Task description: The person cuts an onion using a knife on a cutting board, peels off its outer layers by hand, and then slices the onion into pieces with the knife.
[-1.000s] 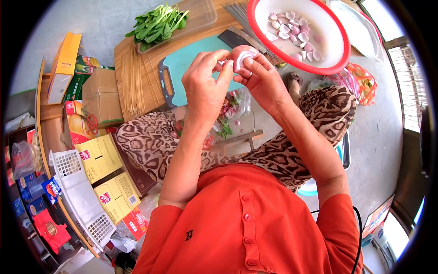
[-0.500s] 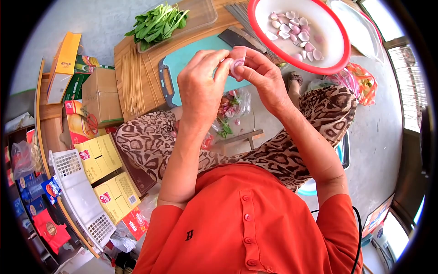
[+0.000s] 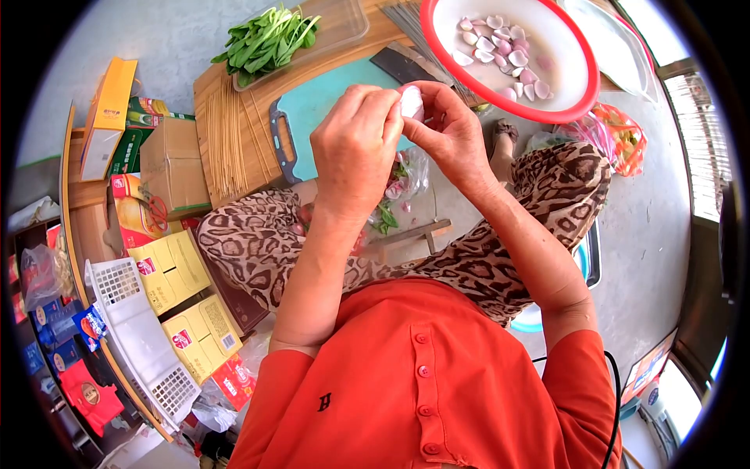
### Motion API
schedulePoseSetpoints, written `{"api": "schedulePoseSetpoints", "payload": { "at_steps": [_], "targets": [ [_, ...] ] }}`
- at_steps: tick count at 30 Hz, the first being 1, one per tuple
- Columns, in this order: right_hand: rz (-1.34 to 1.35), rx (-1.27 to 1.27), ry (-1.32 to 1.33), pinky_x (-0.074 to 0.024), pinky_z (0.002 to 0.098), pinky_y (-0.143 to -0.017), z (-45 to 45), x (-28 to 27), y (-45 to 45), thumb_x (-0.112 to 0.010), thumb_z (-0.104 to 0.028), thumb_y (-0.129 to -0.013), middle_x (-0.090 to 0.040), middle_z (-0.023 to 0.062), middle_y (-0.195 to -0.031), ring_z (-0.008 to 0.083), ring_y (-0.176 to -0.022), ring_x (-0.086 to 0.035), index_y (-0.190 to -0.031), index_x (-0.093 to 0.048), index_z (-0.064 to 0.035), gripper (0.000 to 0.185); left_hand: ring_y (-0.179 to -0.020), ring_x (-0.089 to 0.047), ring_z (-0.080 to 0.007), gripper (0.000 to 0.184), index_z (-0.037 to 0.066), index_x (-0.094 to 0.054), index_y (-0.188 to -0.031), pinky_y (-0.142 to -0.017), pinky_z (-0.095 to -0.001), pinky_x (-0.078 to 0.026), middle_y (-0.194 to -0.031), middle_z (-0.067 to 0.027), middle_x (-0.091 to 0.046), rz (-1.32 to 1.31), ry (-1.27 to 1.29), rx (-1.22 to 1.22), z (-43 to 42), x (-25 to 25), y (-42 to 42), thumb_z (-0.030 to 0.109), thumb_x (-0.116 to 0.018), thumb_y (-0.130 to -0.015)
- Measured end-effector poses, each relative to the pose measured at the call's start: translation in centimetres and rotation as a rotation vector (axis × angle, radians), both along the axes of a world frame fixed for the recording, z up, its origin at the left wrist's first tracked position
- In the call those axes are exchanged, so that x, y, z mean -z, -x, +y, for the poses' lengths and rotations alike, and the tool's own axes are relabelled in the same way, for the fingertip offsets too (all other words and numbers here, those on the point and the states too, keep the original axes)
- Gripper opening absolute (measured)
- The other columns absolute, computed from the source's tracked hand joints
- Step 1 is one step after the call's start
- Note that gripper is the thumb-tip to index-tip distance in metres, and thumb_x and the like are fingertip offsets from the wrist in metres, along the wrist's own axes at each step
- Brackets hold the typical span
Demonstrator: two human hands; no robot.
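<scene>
Over the near edge of the turquoise cutting board [image 3: 328,102], my two hands meet at a pale pink-white piece of onion [image 3: 412,103]. My right hand [image 3: 447,131] grips it between thumb and curled fingers. My left hand [image 3: 358,129] is closed, its fingertips pinched against the piece's left side; what lies under them is hidden. Beyond my right hand, a white bowl with a red rim [image 3: 576,114] holds several loose pink and white onion pieces [image 3: 504,47]. A dark knife blade [image 3: 410,66] lies across the board's far right edge.
Thin wooden skewers [image 3: 225,141] lie on the wooden table's left, with metal skewers [image 3: 418,25] at the back. Leafy greens [image 3: 269,43] rest on a clear plastic tray [image 3: 351,27]. Below my hands, a plastic bag of scraps [image 3: 414,172] sits on the floor. Cartons [image 3: 176,160] stand left.
The onion piece has turned between my fingers and now shows a broader pale face. My left hand has shifted slightly right, and its fingers are bunched more tightly.
</scene>
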State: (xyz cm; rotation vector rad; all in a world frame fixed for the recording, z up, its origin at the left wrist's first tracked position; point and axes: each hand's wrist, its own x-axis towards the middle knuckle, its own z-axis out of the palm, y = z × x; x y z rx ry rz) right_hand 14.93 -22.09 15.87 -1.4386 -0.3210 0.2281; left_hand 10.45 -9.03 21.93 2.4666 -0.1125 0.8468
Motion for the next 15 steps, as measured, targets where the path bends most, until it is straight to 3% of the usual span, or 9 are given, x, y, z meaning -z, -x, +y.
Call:
{"api": "schedulePoseSetpoints", "payload": {
  "at_steps": [9, 12, 15],
  "targets": [
    [-0.070, 0.005, 0.075, -0.0540, 0.0281, -0.077, -0.05, 0.08, -0.05, -0.079, -0.017, -0.081, -0.070, 0.0059, -0.097, 0.0118, -0.087, -0.066, -0.115, -0.061, -0.0027, 0.041, -0.071, -0.065, -0.0218, 0.015, 0.004, -0.061, -0.082, -0.063, -0.0327, -0.052, -0.079, -0.0066, -0.063, 0.051, -0.077, -0.048, 0.01, -0.09, -0.50, -0.004, -0.070, -0.074],
    [-0.053, -0.028, 0.035, -0.0534, 0.0273, -0.077, -0.06, 0.33, -0.15, -0.078, -0.017, -0.082, -0.070, 0.0052, -0.098, 0.0112, -0.088, -0.065, -0.116, -0.061, -0.0032, 0.041, -0.068, -0.065, -0.0197, 0.014, 0.004, -0.062, -0.083, -0.063, -0.0316, -0.052, -0.078, -0.0068, -0.064, 0.054, 0.084, -0.039, 0.17, 0.19, -0.62, -0.005, -0.068, -0.075],
    [0.008, -0.081, -0.013, -0.0523, 0.0257, -0.077, -0.14, 0.28, -0.09, -0.078, -0.017, -0.082, -0.070, 0.0041, -0.100, 0.0106, -0.089, -0.065, -0.119, -0.061, -0.0033, 0.042, -0.066, -0.063, -0.0121, 0.012, 0.003, -0.063, -0.085, -0.062, -0.0273, -0.052, -0.076, -0.0028, -0.065, 0.076, 0.246, -0.012, 0.67, 0.03, -0.68, -0.005, -0.067, -0.078]
  ]
}}
